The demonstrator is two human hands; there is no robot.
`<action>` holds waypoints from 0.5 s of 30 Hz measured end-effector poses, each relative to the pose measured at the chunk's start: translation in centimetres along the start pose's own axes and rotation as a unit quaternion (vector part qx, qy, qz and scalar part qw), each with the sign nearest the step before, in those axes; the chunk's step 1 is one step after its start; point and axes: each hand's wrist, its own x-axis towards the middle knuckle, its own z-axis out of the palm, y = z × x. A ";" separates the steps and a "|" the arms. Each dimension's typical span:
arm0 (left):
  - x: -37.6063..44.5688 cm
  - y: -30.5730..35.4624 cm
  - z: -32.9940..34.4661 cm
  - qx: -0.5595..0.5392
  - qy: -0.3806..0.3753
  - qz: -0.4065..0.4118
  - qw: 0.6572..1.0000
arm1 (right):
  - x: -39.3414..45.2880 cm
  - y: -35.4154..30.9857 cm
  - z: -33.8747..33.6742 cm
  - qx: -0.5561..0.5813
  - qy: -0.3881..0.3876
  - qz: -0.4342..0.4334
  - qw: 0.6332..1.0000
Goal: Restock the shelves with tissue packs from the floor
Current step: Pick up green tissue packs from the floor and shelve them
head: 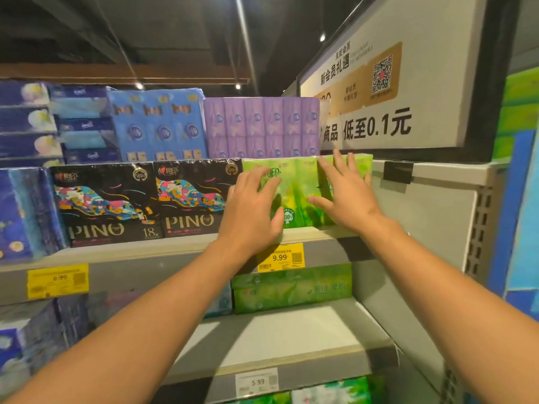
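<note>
- Store aisle, grey metal shelving (pixel 186 249) in tiers, perforated upright (pixel 478 228) at right end.
- Dark open ceiling (pixel 163 30) with beams, several small spotlights (pixel 322 38) lit.
- Large white promo sign (pixel 408 83) in dark frame upper right, Chinese text, QR code, "0.1".
- Yellow price tags (pixel 57 281) on shelf edges, "6.99" and "9.99"; white tag (pixel 256 382) lower, "5.99".
- Bare shelf board (pixel 285 330) lower centre.
- Blue and green panel (pixel 522 199) far right, blurred.
</note>
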 end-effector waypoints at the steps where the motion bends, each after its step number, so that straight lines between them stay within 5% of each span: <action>1: -0.5 0.3 -0.1 -0.022 0.012 0.015 1.000 | -1.2 -0.5 -0.3 0.008 -0.012 -0.002 1.000; 8: -8.2 3.7 -1.7 -0.184 -0.003 0.048 0.982 | -15.9 -5.0 -3.8 0.103 0.039 0.067 0.992; 15: -21.9 8.9 -7.0 -0.306 -0.243 -0.016 0.920 | -34.4 -11.8 -5.7 0.023 -0.004 0.199 0.980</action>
